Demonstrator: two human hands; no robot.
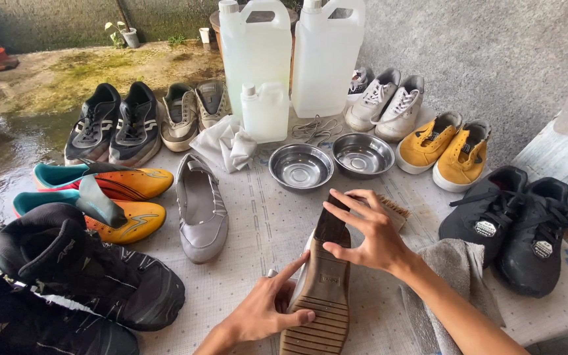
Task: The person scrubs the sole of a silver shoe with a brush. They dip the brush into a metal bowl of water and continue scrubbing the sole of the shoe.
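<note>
Hands (323, 276) grip an upturned brown-soled shoe (320, 289) at six o'clock: left hand (264, 312) pinching its side, right hand (369, 236) wrapped over its heel. Steel bowls (300, 165) sit at twelve; shoes ring the cloth-covered surface (258, 223), leaving bare room centrally.

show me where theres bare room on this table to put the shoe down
Bare cloth lies between the grey flat shoe, the steel bowls and the held shoe. Crowded: the left edge with black boots, the back row of jugs.
</note>
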